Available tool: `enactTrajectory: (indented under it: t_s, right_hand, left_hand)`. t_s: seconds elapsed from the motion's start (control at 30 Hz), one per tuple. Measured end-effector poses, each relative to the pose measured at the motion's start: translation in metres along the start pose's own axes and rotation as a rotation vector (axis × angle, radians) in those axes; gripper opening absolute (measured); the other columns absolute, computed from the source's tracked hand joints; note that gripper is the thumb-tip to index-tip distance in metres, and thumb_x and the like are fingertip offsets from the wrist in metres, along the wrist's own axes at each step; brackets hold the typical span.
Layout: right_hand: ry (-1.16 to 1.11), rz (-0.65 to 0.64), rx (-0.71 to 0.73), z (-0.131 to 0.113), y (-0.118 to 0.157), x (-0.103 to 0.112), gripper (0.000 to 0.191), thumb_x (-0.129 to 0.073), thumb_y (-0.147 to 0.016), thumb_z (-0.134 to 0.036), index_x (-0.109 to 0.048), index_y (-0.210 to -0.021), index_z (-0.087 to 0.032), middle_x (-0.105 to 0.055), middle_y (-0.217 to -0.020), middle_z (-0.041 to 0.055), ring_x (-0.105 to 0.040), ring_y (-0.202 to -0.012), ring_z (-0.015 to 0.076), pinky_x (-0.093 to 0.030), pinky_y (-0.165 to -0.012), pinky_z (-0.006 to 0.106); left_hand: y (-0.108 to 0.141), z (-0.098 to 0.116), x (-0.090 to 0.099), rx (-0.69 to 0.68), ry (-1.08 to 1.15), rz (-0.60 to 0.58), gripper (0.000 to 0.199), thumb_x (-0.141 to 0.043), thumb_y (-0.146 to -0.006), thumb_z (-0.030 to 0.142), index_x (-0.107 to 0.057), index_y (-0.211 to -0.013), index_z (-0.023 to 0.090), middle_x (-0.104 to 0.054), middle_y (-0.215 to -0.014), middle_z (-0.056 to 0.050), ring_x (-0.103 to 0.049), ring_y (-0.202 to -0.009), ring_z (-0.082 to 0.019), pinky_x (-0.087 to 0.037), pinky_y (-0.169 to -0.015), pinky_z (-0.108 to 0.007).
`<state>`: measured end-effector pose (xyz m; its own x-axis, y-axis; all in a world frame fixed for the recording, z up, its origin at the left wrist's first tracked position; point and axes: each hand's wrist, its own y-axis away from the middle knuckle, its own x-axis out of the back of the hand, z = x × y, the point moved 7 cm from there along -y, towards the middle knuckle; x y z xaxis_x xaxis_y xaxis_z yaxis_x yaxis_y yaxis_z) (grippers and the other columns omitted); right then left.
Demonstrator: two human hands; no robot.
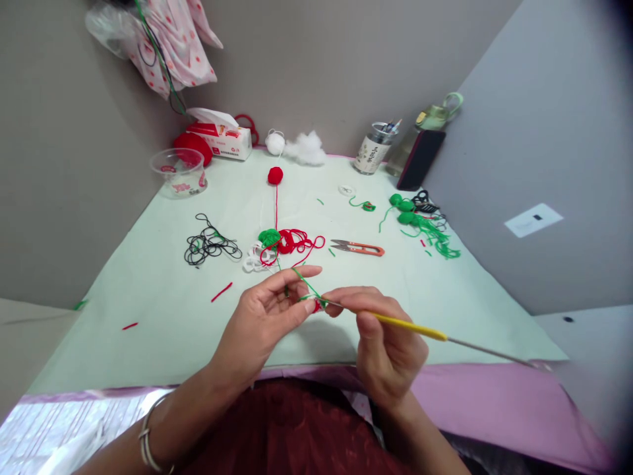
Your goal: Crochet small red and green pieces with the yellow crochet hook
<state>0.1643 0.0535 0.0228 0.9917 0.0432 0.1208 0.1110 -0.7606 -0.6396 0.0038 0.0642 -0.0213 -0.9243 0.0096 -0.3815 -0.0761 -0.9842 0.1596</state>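
Note:
Between the thumb and fingers of my left hand (271, 313) is a small crochet piece (318, 305) in red, white and green, partly hidden by the fingertips. Green yarn (309, 284) runs from it over my raised left index finger. My right hand (388, 343) is closed round a crochet hook (410, 325) with a yellow grip, its metal tip at the piece. Just beyond my hands lie a green yarn ball (270, 238), tangled red yarn (297, 242) and white yarn (257, 258).
Orange thread snips (359, 247) lie right of the red yarn. A black cord (210, 244) is tangled at left. Along the back stand a plastic tub (180, 178), a tissue box (227, 142), a pen cup (372, 153) and a phone (421, 159). Green yarn bundles (430, 231) lie at right.

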Motion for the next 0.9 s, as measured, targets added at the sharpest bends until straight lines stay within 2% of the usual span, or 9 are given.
enactTrajectory:
  t_s: [0.13, 0.23, 0.4, 0.47, 0.53, 0.63, 0.7, 0.8, 0.9]
  right_hand:
    - [0.188, -0.043, 0.174, -0.01, 0.002, -0.006, 0.025, -0.054, -0.107, -0.018, -0.073, -0.122, -0.025, -0.082, -0.102, 0.009, -0.078, -0.094, 0.0242, -0.065, -0.076, 0.04]
    - [0.314, -0.066, 0.232, -0.012, 0.008, -0.008, 0.027, -0.056, -0.106, -0.018, -0.072, -0.127, -0.025, -0.081, -0.108, 0.0113, -0.079, -0.094, 0.0234, -0.065, -0.074, 0.037]
    - [0.561, -0.142, 0.339, -0.016, 0.018, -0.015, 0.044, -0.065, -0.1, -0.011, -0.069, -0.14, -0.027, -0.078, -0.12, 0.0117, -0.076, -0.109, 0.0254, -0.066, -0.085, 0.037]
    - [0.527, -0.118, 0.3, -0.014, 0.016, -0.013, 0.042, -0.063, -0.1, -0.01, -0.071, -0.137, -0.029, -0.078, -0.118, 0.01, -0.075, -0.106, 0.0251, -0.065, -0.084, 0.038]
    - [0.34, -0.008, 0.158, -0.008, 0.009, -0.004, 0.033, -0.059, -0.104, -0.012, -0.075, -0.127, -0.029, -0.078, -0.107, 0.0073, -0.074, -0.093, 0.0225, -0.063, -0.077, 0.037]
    - [-0.017, 0.134, -0.104, 0.01, -0.001, 0.005, 0.024, -0.054, -0.108, -0.021, -0.078, -0.108, -0.025, -0.074, -0.087, 0.0039, -0.067, -0.072, 0.0181, -0.058, -0.066, 0.034]
    - [-0.124, 0.124, -0.197, 0.017, -0.006, 0.001, 0.023, -0.056, -0.108, -0.026, -0.078, -0.101, -0.024, -0.074, -0.085, 0.0039, -0.066, -0.07, 0.0171, -0.057, -0.066, 0.033]
    - [-0.082, 0.066, -0.168, 0.016, -0.009, -0.006, 0.019, -0.061, -0.106, -0.025, -0.079, -0.101, -0.025, -0.078, -0.092, 0.0046, -0.07, -0.079, 0.0183, -0.06, -0.069, 0.033]
    - [0.071, 0.045, -0.057, 0.008, -0.004, -0.009, 0.023, -0.061, -0.105, -0.017, -0.08, -0.11, -0.029, -0.079, -0.094, 0.0041, -0.072, -0.082, 0.0185, -0.061, -0.07, 0.033]
  left_hand:
    - [0.003, 0.005, 0.0, -0.037, -0.032, 0.064, 0.036, -0.091, -0.081, 0.025, -0.085, -0.116, 0.026, -0.064, -0.083, 0.002, -0.061, -0.084, -0.015, -0.051, -0.084, -0.028]
    - [0.005, 0.007, 0.0, -0.075, -0.038, 0.099, 0.038, -0.09, -0.079, 0.021, -0.084, -0.117, 0.026, -0.065, -0.084, 0.002, -0.062, -0.085, -0.015, -0.051, -0.085, -0.027]
    - [0.003, -0.002, -0.006, 0.034, 0.136, -0.009, 0.051, -0.093, -0.077, 0.02, -0.081, -0.126, 0.028, -0.068, -0.088, 0.002, -0.062, -0.084, -0.013, -0.05, -0.081, -0.024]
    - [0.003, -0.009, -0.009, 0.15, 0.238, -0.06, 0.05, -0.092, -0.079, 0.025, -0.08, -0.127, 0.026, -0.069, -0.088, 0.0, -0.061, -0.081, -0.013, -0.05, -0.079, -0.024]
    - [0.002, -0.012, -0.009, 0.22, 0.302, -0.069, 0.046, -0.091, -0.08, 0.027, -0.082, -0.124, 0.023, -0.068, -0.084, 0.0, -0.059, -0.077, -0.012, -0.049, -0.078, -0.023]
    - [-0.001, -0.006, -0.004, 0.163, 0.277, -0.012, 0.04, -0.092, -0.079, 0.026, -0.085, -0.118, 0.024, -0.067, -0.083, 0.0, -0.057, -0.077, -0.011, -0.047, -0.079, -0.022]
    - [-0.001, -0.002, -0.005, 0.108, 0.216, -0.013, 0.041, -0.093, -0.077, 0.025, -0.085, -0.118, 0.026, -0.068, -0.086, 0.001, -0.057, -0.082, -0.012, -0.047, -0.082, -0.023]
    - [0.0, -0.002, -0.008, 0.066, 0.153, -0.039, 0.043, -0.092, -0.079, 0.025, -0.084, -0.121, 0.03, -0.071, -0.09, 0.0, -0.06, -0.09, -0.015, -0.049, -0.088, -0.026]
    - [0.001, -0.002, -0.006, 0.021, 0.134, 0.011, 0.046, -0.092, -0.08, 0.026, -0.082, -0.125, 0.029, -0.071, -0.091, 0.0, -0.062, -0.09, -0.015, -0.05, -0.088, -0.027]
